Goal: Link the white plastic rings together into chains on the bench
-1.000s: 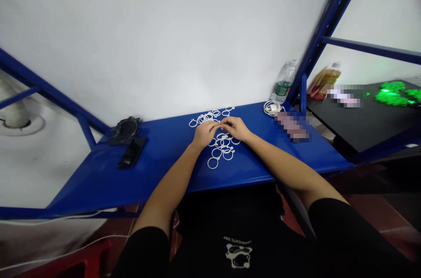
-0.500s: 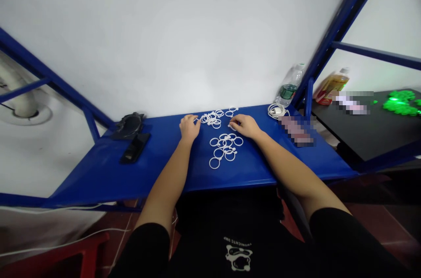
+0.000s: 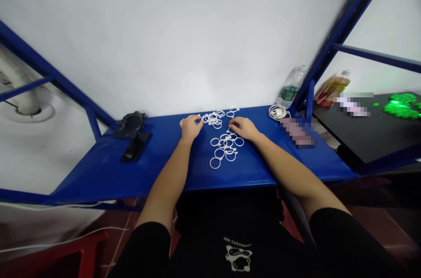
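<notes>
Several white plastic curtain rings with small eyelets lie on the blue table [image 3: 164, 168] in two loose groups. The far group [image 3: 212, 116] is near the wall, and the near group [image 3: 226, 143] spreads toward the front edge. At the left side of the far group, my left hand [image 3: 190, 128] is closed, thumb and fingertips pinched on a ring that mostly hides behind them. My right hand [image 3: 244, 129] rests just behind the near group, its fingers curled down on a white ring [image 3: 231, 131] partly covered by them.
A black phone [image 3: 135, 146] and a dark plastic-wrapped item [image 3: 130, 124] lie at left. On the right are a water bottle [image 3: 290, 91], a coiled white cable [image 3: 278, 112] and a blurred-out item [image 3: 298, 132]. Blue frame posts [image 3: 309, 98] flank the table.
My right hand has lowered its ring slightly toward the near group. My left hand has drawn its fingertips closer together beside the far group. The view has shifted a little.
</notes>
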`<state>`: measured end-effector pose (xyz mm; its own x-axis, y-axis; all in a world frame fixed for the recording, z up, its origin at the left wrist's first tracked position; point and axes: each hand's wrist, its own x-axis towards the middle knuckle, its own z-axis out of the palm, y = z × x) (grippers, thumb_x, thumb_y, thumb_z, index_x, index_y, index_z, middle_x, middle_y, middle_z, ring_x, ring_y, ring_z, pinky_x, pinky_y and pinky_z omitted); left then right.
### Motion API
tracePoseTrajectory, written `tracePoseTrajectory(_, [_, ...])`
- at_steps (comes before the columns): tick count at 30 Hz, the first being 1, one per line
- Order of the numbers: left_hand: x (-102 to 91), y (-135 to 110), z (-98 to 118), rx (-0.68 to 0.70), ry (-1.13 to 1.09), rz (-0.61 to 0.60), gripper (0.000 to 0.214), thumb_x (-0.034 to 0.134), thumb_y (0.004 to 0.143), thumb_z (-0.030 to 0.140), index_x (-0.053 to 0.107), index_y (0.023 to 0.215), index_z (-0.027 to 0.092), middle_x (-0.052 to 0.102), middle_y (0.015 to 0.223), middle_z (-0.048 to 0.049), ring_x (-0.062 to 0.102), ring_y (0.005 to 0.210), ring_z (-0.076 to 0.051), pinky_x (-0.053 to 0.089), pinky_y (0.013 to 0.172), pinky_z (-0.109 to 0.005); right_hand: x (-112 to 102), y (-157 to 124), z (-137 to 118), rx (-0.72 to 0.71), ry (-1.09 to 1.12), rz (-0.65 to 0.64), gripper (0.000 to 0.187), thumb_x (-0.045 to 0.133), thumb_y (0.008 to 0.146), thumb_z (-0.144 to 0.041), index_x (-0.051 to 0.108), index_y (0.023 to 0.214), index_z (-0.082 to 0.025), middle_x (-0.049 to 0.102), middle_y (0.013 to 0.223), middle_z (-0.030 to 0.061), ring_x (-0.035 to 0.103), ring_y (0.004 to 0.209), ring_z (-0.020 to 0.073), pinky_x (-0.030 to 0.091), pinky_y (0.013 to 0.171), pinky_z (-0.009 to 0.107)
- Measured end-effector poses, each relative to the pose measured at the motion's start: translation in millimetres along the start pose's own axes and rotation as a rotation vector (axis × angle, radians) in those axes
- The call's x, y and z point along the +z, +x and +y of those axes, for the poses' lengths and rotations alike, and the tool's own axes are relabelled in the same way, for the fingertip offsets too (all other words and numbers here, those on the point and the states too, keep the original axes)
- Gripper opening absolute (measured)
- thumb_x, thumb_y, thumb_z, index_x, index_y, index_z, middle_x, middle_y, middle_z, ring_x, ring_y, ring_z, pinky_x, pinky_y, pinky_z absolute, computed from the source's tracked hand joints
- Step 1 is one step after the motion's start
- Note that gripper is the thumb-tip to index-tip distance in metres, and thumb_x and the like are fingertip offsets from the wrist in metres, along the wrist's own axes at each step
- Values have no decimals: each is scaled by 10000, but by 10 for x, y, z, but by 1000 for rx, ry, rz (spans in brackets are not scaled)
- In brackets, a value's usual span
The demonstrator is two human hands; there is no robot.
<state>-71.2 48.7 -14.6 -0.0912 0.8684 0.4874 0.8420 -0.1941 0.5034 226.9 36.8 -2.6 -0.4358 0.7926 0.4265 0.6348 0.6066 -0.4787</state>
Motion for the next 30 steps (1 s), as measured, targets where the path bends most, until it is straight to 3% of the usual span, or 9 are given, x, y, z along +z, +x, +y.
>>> tracePoseTrajectory(3, [-55, -71, 246, 229, -147, 62, 133, 698, 897, 227, 773, 1007, 234, 753, 1277, -87, 692, 1208, -251, 521, 1124, -457, 2, -16, -59, -25, 76, 109, 241, 627, 998, -322, 750, 1170, -206, 763, 1002, 68, 673, 805, 197, 520, 787, 333])
tracePoseTrajectory(6, [-50, -189, 497, 477, -227, 4, 132, 652, 914, 198, 742, 1007, 224, 736, 1319, -87, 687, 1242, -234, 548, 1118, -440, 0, -34, -153, -75, 130, 187, 321, 568, 1042, -355, 694, 1305, -223, 756, 1031, 79, 691, 885, 218, 537, 838, 354])
tracePoseTrajectory(9, [-9, -288, 644, 607, -250, -88, 137, 629, 889, 146, 714, 968, 217, 730, 1339, -96, 691, 1249, -236, 563, 1112, -458, 0, -42, -231, -145, 145, 204, 303, 530, 1062, -353, 705, 1281, -236, 750, 1041, 86, 689, 935, 228, 535, 867, 362])
tracePoseTrajectory(12, [32, -332, 675, 632, -250, -136, 160, 618, 859, 113, 696, 950, 219, 727, 1346, -103, 695, 1249, -244, 574, 1101, -477, 5, -46, -260, -195, 156, 174, 263, 542, 1060, -369, 739, 1182, -244, 741, 1008, 80, 673, 893, 220, 528, 844, 353])
tracePoseTrajectory(17, [70, -347, 660, 659, -283, -123, 186, 613, 842, 98, 686, 961, 220, 737, 1312, -108, 698, 1243, -240, 578, 1098, -468, 15, -57, -253, -177, 188, 157, 270, 592, 1031, -384, 712, 1209, -219, 720, 957, 64, 631, 766, 190, 505, 751, 326])
tracePoseTrajectory(22, [91, -361, 671, 649, -314, -102, 189, 610, 858, 97, 692, 982, 214, 714, 1354, -115, 682, 1270, -237, 576, 1103, -453, 9, -47, -261, -170, 181, 159, 194, 565, 1033, -342, 707, 1025, -211, 714, 884, 58, 637, 783, 197, 502, 767, 323])
tracePoseTrajectory(30, [86, -320, 647, 618, -291, -82, 147, 652, 941, 238, 730, 1063, 217, 741, 1300, -103, 701, 1216, -240, 562, 1091, -464, 5, -26, -251, -122, 136, 183, 194, 564, 1036, -339, 716, 1010, -222, 745, 924, 69, 666, 827, 211, 511, 793, 330])
